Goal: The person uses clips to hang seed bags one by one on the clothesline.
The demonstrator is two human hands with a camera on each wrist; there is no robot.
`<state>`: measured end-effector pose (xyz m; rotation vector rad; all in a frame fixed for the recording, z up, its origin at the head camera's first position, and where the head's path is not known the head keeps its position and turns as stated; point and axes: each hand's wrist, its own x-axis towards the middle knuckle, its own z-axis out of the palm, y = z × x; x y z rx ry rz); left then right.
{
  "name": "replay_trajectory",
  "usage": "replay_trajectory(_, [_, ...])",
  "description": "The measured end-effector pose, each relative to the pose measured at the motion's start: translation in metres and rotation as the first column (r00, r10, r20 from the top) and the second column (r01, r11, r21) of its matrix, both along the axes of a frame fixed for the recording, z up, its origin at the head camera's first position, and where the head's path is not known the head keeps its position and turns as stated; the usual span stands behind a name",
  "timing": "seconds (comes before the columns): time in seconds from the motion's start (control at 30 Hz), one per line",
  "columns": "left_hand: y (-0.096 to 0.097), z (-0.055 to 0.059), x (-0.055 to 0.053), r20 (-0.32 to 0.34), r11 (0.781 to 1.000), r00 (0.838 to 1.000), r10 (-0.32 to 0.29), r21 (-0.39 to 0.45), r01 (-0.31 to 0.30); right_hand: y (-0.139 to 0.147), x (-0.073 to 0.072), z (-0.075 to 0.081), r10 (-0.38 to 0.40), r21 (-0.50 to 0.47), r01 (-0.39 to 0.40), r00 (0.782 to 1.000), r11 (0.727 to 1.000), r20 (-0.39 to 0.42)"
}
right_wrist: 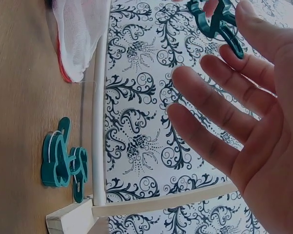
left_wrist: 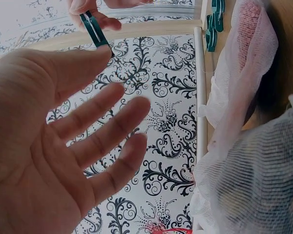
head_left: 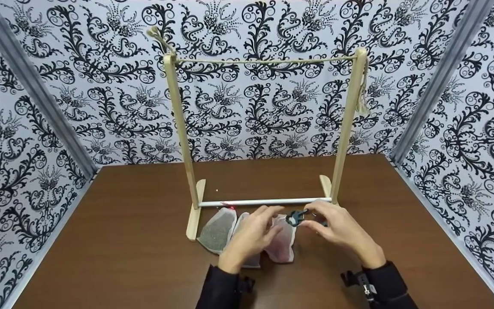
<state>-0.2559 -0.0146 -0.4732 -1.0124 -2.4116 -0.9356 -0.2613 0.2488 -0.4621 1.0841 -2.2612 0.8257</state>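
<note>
Step in hand, as I judge it from my distant station: readying one clip between the hands.
- Left fingers point(left_wrist: 117, 125): spread, loosely bent, gripping nothing; thumb near the clip, contact unclear to me.
- Green clip point(head_left: 294, 218): in mid-air, in front of the frame, between the two hands.
- Right fingers point(right_wrist: 212, 105): thumb and forefinger pinching the clip by its handles, the others loosely extended.
- Next move, in my view: calls for a steady pinch, with the left fingers clear of the clip's mouth.

Materials, left to right:
- Left post point(head_left: 181, 133): pale smooth wood, squared, on a round-ended foot.
- Cord point(head_left: 264, 62): twisted beige fibre, strung post to post.
- White rod point(head_left: 268, 201): smooth, round, low between the posts.
- Dark pouch point(head_left: 219, 231): white gauze, grey-green filling, lying on the brown tabletop point(head_left: 135, 240).
- Red string point(head_left: 230, 207): thin, at that pouch's upper end.
- Middle pouch point(head_left: 253, 261): pale gauze, partly hidden by the left hand.
- Pink pouch point(head_left: 282, 249): gauze, pinkish filling.
- Loose clips point(right_wrist: 49, 168): two, glossy green, scalloped, wire-sprung, near the right foot.
- Right post point(head_left: 346, 137): matching wood; frayed cord end point(head_left: 362, 105) hanging beside it.
</note>
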Motion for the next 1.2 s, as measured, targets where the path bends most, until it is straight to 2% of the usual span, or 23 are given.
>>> replay_trajectory(0.1, [0.000, -0.002, 0.001, -0.025, 0.993, 0.993, 0.113, -0.014, -0.114, 0.001, -0.001, 0.001, -0.038, 0.009, 0.038, 0.999, 0.999, -0.012])
replay_trajectory(0.23, [0.000, -0.004, 0.003, -0.033, 0.968, 0.969, 0.244, -0.045, -0.246, 0.003, -0.002, 0.001, -0.063, -0.002, 0.063, 0.997, 0.998, -0.037])
replay_trajectory(0.4, [0.001, -0.009, 0.006, -0.010, 0.940, 0.948, 0.319, -0.123, -0.318, 0.004, -0.002, 0.003, -0.036, -0.036, 0.033, 0.997, 0.999, -0.069])
replay_trajectory(0.57, [0.002, -0.013, 0.008, -0.018, 0.928, 0.948, 0.318, -0.198, -0.315, 0.004, -0.002, 0.005, -0.024, -0.057, 0.019, 0.996, 0.998, -0.084])
replay_trajectory(0.73, [0.002, -0.014, 0.009, 0.021, 0.931, 0.955, 0.297, -0.230, -0.285, 0.005, -0.005, 0.004, -0.011, -0.043, 0.006, 0.993, 0.999, -0.116])
replay_trajectory(0.9, [0.004, -0.017, 0.009, 0.054, 0.928, 0.952, 0.301, -0.248, -0.279, 0.005, -0.006, 0.003, -0.011, -0.037, 0.006, 0.990, 0.999, -0.141])
replay_trajectory(1.2, [0.007, -0.024, 0.009, -0.021, 0.926, 0.958, 0.287, -0.252, -0.282, 0.006, -0.005, 0.001, -0.045, -0.031, 0.041, 0.988, 0.999, -0.145])
